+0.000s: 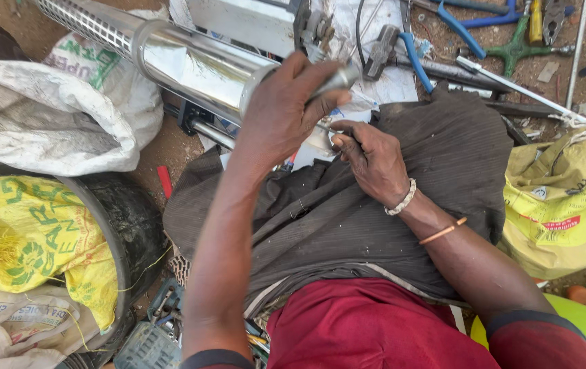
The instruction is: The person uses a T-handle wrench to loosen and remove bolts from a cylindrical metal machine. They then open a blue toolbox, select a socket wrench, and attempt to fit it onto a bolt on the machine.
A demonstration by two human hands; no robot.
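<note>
red shirt [368, 328] lowest; above it, left hand [283, 113] clamped on the steel cylinder's [197, 65] narrow end, steadying it, while right hand [371, 160] pinches something small beside the cylinder.

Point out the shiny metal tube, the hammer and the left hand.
shiny metal tube [190, 65], head view, polished barrel.
hammer [380, 53], head view, grey head.
left hand [283, 113], head view, back of hand.
</note>
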